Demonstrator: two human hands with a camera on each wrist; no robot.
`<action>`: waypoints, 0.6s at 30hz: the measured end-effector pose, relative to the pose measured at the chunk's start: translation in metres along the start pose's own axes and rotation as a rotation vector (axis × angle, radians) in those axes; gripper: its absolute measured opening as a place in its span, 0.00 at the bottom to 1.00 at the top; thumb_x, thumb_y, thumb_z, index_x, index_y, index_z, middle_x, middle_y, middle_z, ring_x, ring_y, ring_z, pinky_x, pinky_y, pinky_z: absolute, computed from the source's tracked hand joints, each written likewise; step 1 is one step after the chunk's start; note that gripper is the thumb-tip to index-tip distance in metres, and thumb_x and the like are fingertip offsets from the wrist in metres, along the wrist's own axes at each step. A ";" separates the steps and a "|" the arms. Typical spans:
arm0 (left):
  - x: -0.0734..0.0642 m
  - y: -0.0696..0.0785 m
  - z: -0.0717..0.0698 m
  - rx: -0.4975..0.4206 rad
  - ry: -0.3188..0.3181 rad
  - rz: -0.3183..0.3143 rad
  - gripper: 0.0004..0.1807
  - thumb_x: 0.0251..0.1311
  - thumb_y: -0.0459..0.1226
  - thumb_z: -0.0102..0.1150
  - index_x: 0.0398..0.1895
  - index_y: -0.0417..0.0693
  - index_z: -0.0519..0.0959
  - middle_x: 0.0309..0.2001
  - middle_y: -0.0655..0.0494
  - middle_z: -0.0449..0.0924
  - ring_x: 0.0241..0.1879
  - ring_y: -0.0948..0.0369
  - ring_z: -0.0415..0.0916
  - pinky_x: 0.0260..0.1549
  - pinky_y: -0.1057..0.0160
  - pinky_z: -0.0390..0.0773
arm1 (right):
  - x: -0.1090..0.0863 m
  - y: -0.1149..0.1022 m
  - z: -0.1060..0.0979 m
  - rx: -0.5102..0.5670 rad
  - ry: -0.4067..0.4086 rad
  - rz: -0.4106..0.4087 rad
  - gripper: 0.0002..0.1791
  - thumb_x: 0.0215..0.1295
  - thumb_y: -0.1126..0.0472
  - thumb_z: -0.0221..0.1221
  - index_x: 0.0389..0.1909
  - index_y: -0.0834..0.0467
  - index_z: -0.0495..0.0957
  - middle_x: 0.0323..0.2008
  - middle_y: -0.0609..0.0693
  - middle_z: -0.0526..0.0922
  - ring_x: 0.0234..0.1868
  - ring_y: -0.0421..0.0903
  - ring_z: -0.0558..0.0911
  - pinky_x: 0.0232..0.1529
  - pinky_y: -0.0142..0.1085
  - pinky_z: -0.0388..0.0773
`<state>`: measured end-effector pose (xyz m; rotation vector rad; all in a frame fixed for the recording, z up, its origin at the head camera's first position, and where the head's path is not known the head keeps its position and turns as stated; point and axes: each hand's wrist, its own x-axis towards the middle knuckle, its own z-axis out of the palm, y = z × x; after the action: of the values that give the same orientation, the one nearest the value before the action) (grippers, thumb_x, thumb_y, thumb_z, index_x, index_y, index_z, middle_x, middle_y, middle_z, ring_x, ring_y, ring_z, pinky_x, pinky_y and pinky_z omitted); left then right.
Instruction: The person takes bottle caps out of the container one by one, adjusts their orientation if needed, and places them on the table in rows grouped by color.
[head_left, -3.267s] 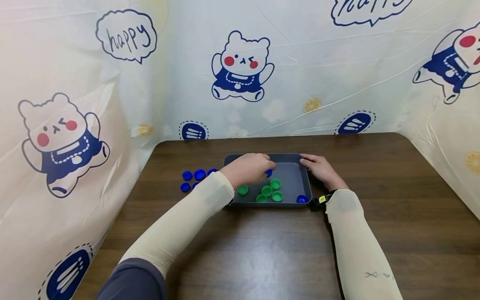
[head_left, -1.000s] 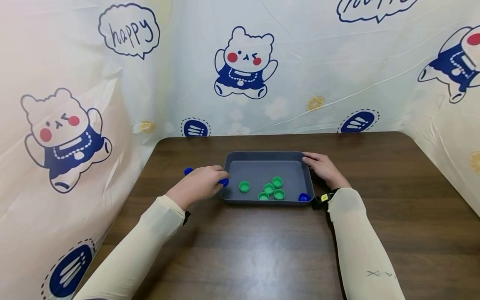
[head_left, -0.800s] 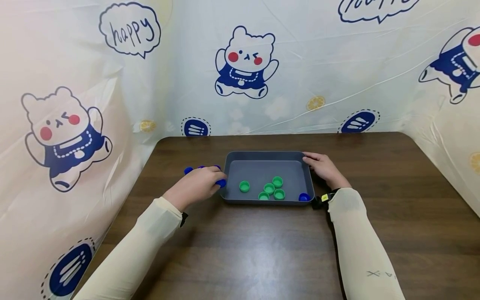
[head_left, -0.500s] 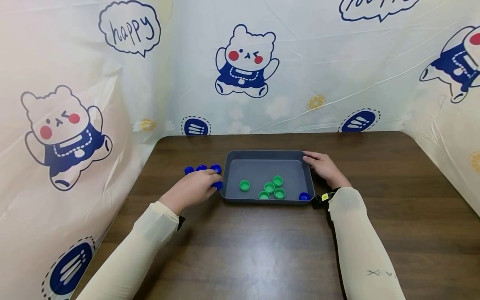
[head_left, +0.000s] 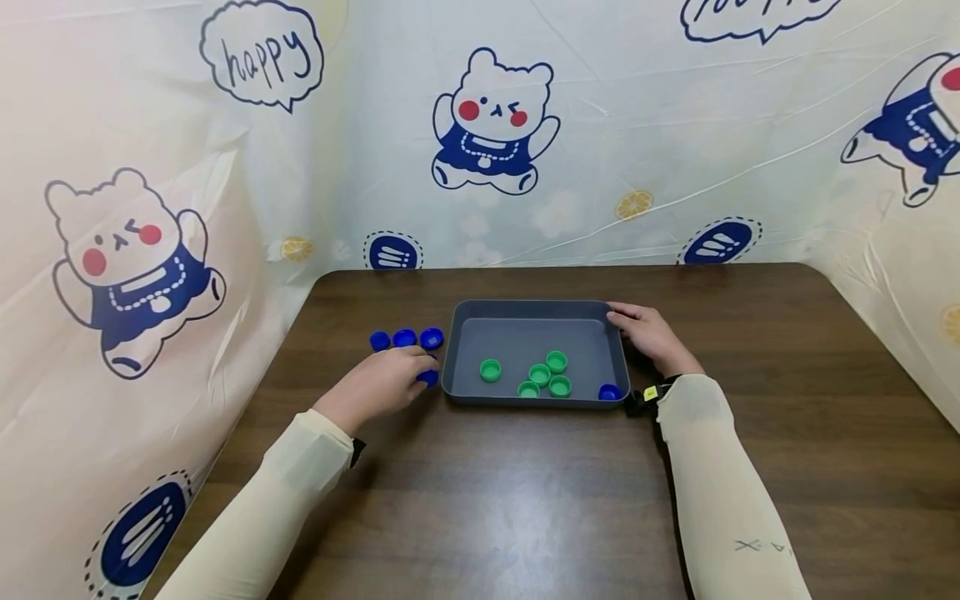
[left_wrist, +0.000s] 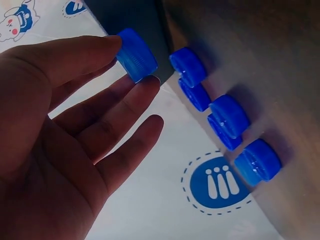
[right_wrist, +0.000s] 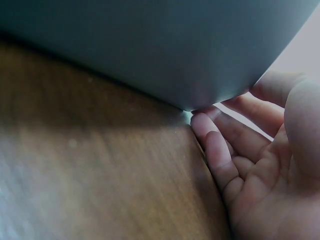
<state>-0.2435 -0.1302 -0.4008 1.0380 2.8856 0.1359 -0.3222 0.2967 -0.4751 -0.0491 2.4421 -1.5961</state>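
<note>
My left hand (head_left: 378,385) pinches a blue bottle cap (left_wrist: 137,55) between thumb and fingertips, just left of the tray. In the left wrist view the lower fingers spread apart from that cap. Several more blue caps (head_left: 404,337) sit in rows beside the hand, which partly covers the nearer ones in the head view. My right hand (head_left: 654,340) holds the far right corner of the grey tray (head_left: 536,309), thumb at the rim and fingers against the outer wall. Inside the tray lie several green caps (head_left: 539,374) and one blue cap (head_left: 609,392) at the near right corner.
Everything rests on a dark wooden table (head_left: 540,492). A pale curtain (head_left: 600,125) printed with cartoon bears hangs behind and to the sides. A dark strap and cable (head_left: 645,400) run at the right wrist, close to the tray's right side.
My left hand has lifted a blue cap from the tray's far middle, carried it left over the rim and down beside the other blue caps. My right hand has stayed at the tray corner.
</note>
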 end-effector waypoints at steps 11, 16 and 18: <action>-0.005 -0.004 0.011 0.005 0.013 0.022 0.12 0.57 0.33 0.67 0.45 0.45 0.83 0.40 0.52 0.80 0.34 0.61 0.77 0.38 0.59 0.81 | 0.001 -0.001 0.000 0.012 -0.002 -0.008 0.30 0.75 0.49 0.50 0.71 0.60 0.65 0.67 0.61 0.66 0.60 0.59 0.70 0.62 0.52 0.65; -0.005 -0.004 0.013 0.009 -0.006 0.012 0.12 0.57 0.34 0.67 0.46 0.45 0.83 0.41 0.52 0.81 0.36 0.60 0.78 0.40 0.58 0.81 | 0.000 -0.002 -0.001 0.013 -0.006 0.003 0.30 0.75 0.48 0.50 0.71 0.59 0.64 0.67 0.61 0.66 0.60 0.59 0.70 0.62 0.52 0.65; -0.005 -0.005 0.014 0.014 -0.011 0.011 0.12 0.57 0.34 0.67 0.45 0.45 0.83 0.41 0.52 0.81 0.36 0.60 0.78 0.40 0.57 0.81 | -0.001 -0.002 0.000 0.012 -0.005 0.005 0.30 0.75 0.48 0.50 0.71 0.59 0.64 0.67 0.61 0.67 0.59 0.59 0.71 0.62 0.52 0.65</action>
<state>-0.2412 -0.1363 -0.4149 1.0538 2.8758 0.1101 -0.3217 0.2960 -0.4727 -0.0447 2.4267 -1.6068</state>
